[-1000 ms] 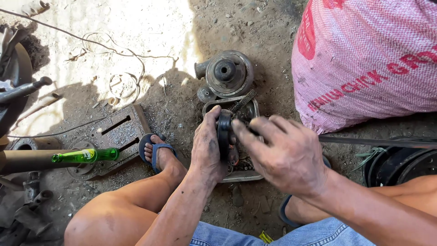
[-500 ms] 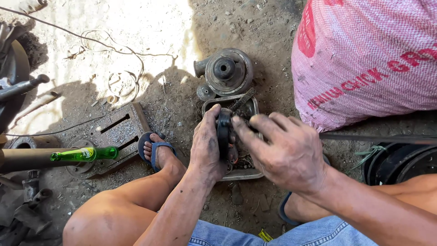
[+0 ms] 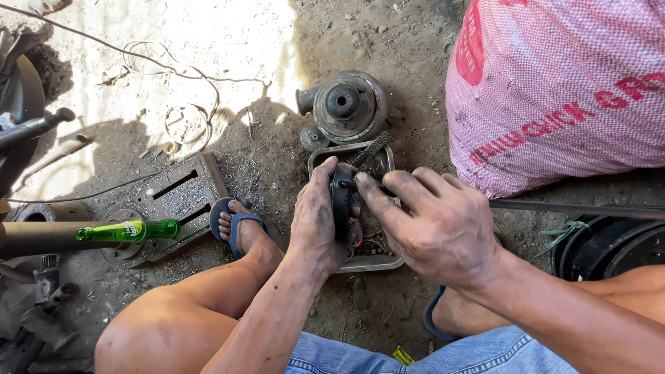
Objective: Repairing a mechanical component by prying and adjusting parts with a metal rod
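Closest in, the person is squatting on the dirt in denim shorts, knees out to both sides. Left hand [image 3: 317, 220] and right hand [image 3: 436, 225] meet over a metal tray [image 3: 374, 263] on the ground between the feet. Both are clamped on a dark round part [image 3: 341, 201] held on edge just above the tray: left fingers wrapped over its left side, right thumb and fingertips pinching its right side. Can't really tell what the part is, the hands cover most of it.

Left foot is in a blue sandal [image 3: 235, 223], beside a slotted steel plate [image 3: 181, 194]. A green bottle [image 3: 128, 230] lies further left.

Just past the tray sits a round pump housing [image 3: 346, 105]. A pink sack [image 3: 561, 90] fills the top right, and loose wire [image 3: 176, 121] curls on the sunlit ground at the back.
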